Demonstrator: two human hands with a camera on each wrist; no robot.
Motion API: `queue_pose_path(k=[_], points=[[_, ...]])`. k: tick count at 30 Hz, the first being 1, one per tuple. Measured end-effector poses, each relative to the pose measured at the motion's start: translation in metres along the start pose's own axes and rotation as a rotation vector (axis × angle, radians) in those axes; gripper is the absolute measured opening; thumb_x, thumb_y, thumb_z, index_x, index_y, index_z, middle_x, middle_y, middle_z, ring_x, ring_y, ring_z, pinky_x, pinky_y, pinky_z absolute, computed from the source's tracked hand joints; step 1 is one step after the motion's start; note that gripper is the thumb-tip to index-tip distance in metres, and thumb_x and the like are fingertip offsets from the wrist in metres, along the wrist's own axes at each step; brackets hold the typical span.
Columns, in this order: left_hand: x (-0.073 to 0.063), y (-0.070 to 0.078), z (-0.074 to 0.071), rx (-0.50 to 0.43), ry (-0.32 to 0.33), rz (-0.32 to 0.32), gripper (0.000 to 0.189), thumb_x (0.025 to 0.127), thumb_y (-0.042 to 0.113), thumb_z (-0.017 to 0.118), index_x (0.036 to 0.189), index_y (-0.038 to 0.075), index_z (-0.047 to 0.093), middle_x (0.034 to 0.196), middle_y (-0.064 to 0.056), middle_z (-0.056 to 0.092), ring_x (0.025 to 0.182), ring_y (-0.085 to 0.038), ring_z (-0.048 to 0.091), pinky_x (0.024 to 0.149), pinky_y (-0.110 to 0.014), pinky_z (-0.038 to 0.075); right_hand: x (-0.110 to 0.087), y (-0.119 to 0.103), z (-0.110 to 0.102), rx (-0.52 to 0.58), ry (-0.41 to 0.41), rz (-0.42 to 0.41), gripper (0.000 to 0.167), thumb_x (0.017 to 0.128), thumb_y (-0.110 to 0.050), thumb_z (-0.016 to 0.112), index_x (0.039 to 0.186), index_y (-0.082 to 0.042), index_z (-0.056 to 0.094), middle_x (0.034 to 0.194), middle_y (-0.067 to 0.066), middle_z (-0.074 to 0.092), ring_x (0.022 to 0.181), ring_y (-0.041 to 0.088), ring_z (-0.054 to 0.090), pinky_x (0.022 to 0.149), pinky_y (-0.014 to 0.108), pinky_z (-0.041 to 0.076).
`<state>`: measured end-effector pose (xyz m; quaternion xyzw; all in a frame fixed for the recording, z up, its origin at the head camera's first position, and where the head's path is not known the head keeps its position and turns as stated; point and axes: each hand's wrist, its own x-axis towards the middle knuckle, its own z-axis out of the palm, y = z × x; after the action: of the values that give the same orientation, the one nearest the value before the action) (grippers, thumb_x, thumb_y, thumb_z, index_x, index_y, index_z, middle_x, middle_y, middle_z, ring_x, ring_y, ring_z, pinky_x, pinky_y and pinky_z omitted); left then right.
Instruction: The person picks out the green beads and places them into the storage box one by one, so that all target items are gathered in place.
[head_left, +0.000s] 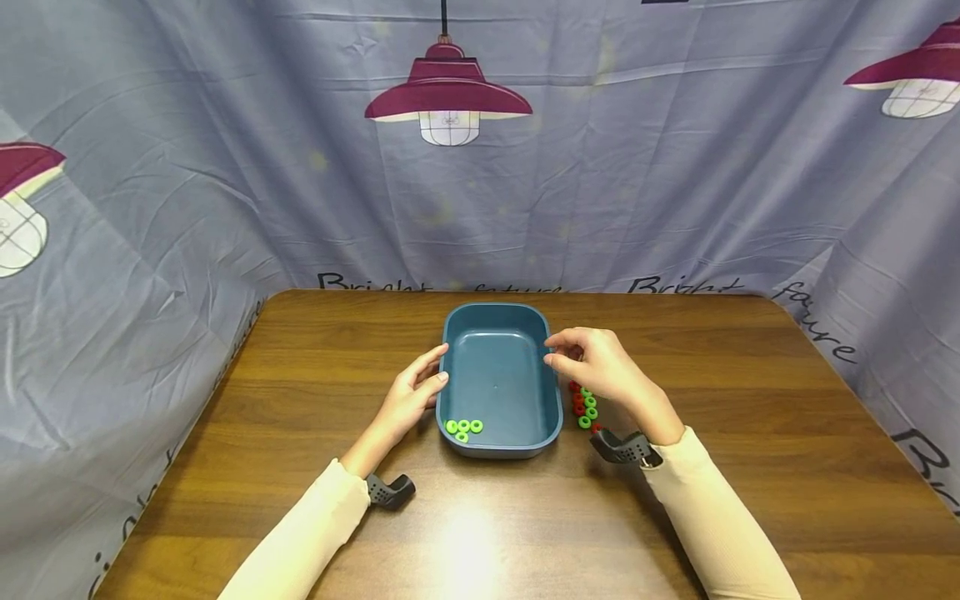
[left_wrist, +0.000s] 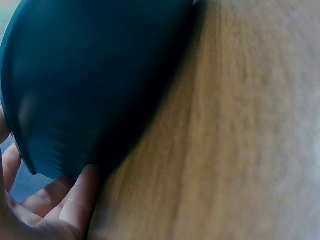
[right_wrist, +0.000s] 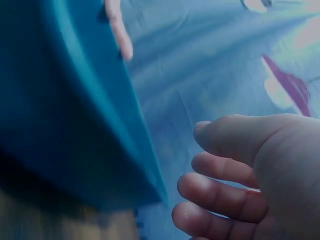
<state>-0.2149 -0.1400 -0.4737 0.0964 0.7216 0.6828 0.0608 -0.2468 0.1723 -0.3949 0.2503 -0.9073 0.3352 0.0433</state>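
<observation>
A blue rectangular plastic tray (head_left: 495,387) stands between the two hands on the wooden table. Several small green rings (head_left: 463,426) lie in its near left corner. My left hand (head_left: 408,396) touches the tray's left side; in the left wrist view its fingertips (left_wrist: 82,197) rest against the outer wall. Over the right rim hovers my right hand (head_left: 596,358), thumb and fingers loosely bent and apart, with nothing seen between them in the right wrist view. Beneath that hand, beside the tray, green rings (head_left: 591,402) and red rings (head_left: 578,404) lie on the table, partly hidden by it.
The brown wooden table (head_left: 322,367) reaches back to a grey-blue curtain (head_left: 585,192) printed with lamps and lettering. Each wrist wears a dark strap mount, the left mount (head_left: 390,492) and the right mount (head_left: 622,447) both low over the table.
</observation>
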Motion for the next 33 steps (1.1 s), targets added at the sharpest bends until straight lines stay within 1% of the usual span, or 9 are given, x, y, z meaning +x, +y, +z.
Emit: queue_pose_path(k=[5,9,13,23,29,33], points=[[0.000,0.000,0.000,0.006,0.000,0.002,0.053,0.105,0.010,0.051,0.156,0.005,0.038,0.153,-0.030,0.045,0.133,-0.046,0.053,0.091,-0.037,0.062,-0.008,0.027,-0.005,-0.036,0.040,0.036,0.018,0.090,-0.014,0.072,0.103,-0.002,0.077,0.081,0.003,0.074,0.071,0.007,0.061,0.065,0.021,0.050],[0.001,0.000,0.000,0.007,-0.003,0.005,0.053,0.105,0.010,0.050,0.157,0.003,0.036,0.153,-0.031,0.045,0.133,-0.047,0.053,0.093,-0.040,0.061,-0.014,0.046,-0.005,-0.078,0.054,0.061,0.018,0.090,-0.012,0.072,0.104,-0.002,0.077,0.081,0.003,0.075,0.071,0.006,0.061,0.066,0.022,0.050],[0.000,0.000,0.000,0.004,-0.005,0.006,0.053,0.105,0.010,0.050,0.156,0.004,0.037,0.153,-0.031,0.044,0.134,-0.047,0.053,0.095,-0.045,0.060,-0.017,0.058,-0.005,-0.097,0.053,0.069,0.017,0.089,-0.010,0.073,0.103,-0.001,0.077,0.079,0.003,0.075,0.070,0.006,0.062,0.065,0.023,0.050],[0.000,-0.001,0.001,0.010,-0.004,0.004,0.053,0.106,0.010,0.050,0.157,0.006,0.038,0.154,-0.030,0.044,0.134,-0.046,0.052,0.096,-0.047,0.059,-0.019,0.073,-0.004,-0.117,0.060,0.077,0.016,0.086,-0.006,0.073,0.101,-0.001,0.077,0.079,0.004,0.074,0.071,0.007,0.062,0.066,0.024,0.050],[0.000,0.000,0.001,0.015,0.003,0.000,0.053,0.105,0.011,0.051,0.156,0.007,0.038,0.153,-0.029,0.045,0.134,-0.046,0.053,0.096,-0.047,0.059,-0.019,0.081,0.001,-0.114,0.055,0.075,0.017,0.084,-0.003,0.073,0.101,-0.001,0.076,0.080,0.006,0.074,0.070,0.008,0.062,0.066,0.024,0.050],[-0.001,0.000,0.001,0.017,0.007,-0.001,0.053,0.105,0.011,0.051,0.156,0.007,0.039,0.153,-0.029,0.045,0.133,-0.045,0.053,0.096,-0.046,0.059,-0.018,0.083,0.005,-0.115,0.034,0.068,0.019,0.084,-0.002,0.072,0.102,-0.001,0.077,0.085,0.008,0.074,0.073,0.010,0.063,0.067,0.024,0.050]])
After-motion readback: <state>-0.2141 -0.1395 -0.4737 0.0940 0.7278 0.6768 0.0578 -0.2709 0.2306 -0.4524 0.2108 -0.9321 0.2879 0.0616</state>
